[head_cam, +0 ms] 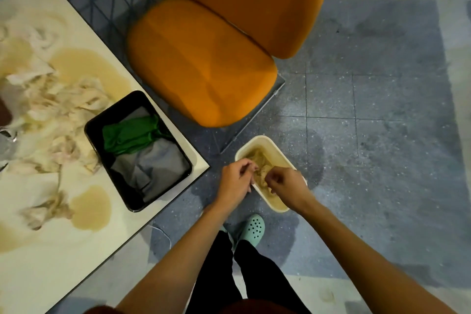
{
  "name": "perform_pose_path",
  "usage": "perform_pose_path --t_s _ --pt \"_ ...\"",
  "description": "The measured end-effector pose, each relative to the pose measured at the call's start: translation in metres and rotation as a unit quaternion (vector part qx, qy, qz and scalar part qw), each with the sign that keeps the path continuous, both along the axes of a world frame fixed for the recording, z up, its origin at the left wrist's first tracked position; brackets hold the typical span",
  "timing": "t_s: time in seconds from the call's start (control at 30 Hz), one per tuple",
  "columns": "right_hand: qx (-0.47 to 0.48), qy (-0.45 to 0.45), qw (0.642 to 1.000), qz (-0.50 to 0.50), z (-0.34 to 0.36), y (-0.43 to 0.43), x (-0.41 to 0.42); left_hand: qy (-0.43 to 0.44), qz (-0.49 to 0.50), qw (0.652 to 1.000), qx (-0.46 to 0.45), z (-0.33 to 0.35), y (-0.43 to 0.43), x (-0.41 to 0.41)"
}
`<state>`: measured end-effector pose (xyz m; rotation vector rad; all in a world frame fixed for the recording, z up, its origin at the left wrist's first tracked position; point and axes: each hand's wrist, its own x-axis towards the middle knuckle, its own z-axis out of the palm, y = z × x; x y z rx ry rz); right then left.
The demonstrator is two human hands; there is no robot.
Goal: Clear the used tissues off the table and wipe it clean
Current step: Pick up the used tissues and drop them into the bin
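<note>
Tissue wad (262,173), soggy, pinched between left hand (235,180) and right hand (286,185) over bin (265,138); wet paper looked likely to tear, drip onto floor (382,140)

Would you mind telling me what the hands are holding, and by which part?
A soggy tissue wad over the cream bin: the left hand pinches its left side, the right hand its right side.

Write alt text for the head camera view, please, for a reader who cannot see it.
The left hand and right hand pinch a wet wad of tissue inside a cream bin on the floor. Beside them, the white table holds soaked tissues, beige puddles and a black tray of cloths.
</note>
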<state>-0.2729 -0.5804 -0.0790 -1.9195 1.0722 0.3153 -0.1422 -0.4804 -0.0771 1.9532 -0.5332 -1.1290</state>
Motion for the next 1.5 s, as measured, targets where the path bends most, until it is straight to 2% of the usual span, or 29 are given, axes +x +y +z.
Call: perform_pose_path --t_s 0.27,0.4,0.5,0.83,1.1,1.33,1.5 --pt "-0.005 -0.112 0.994 0.016 0.075 0.036 0.026 -0.048 0.062 0.996 -0.041 0.069 0.044 0.013" --pt "-0.016 -0.158 0.985 0.065 0.112 0.046 0.047 -0.096 0.082 0.990 -0.069 0.104 0.075 0.028" --pt "-0.014 -0.173 0.980 0.102 0.132 0.057 0.063 -0.092 0.111 0.987 -0.076 0.126 0.100 0.035" --pt "-0.013 -0.238 0.941 0.239 0.166 0.130 0.145 -0.119 0.275 0.951 -0.074 0.168 0.213 0.059" --pt "0.023 -0.253 0.911 0.323 0.172 0.237 0.220 -0.125 0.360 0.924 -0.043 0.168 0.314 0.092" --pt "0.049 -0.208 0.910 0.354 0.156 0.336 0.286 -0.124 0.384 0.915 -0.019 0.158 0.420 0.153" --pt "0.017 -0.177 0.892 0.416 0.133 0.401 0.346 -0.136 0.389 0.911 0.024 0.146 0.496 0.210"
